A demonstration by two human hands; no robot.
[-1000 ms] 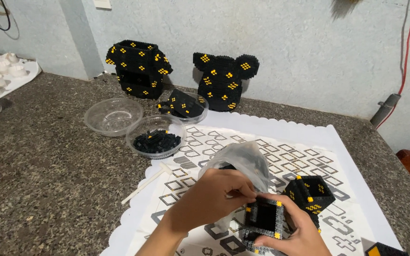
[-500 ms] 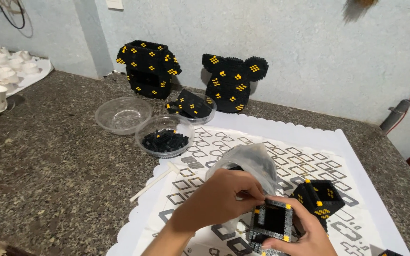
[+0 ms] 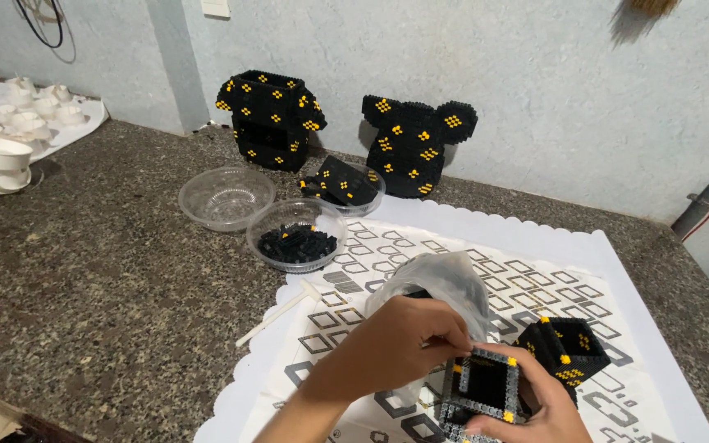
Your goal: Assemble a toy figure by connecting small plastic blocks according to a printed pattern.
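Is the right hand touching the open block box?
Touching. The head view shows the right hand with fingers wrapped around the box from below.

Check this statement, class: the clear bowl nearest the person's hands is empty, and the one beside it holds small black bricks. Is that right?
Not quite. The head view shows the nearer clear bowl holds the small black bricks; the bowl beside it, farther from the hands, is the empty one.

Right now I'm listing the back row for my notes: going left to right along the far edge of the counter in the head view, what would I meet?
White cups → black-and-yellow block body → block head with round ears → grey pipe end.
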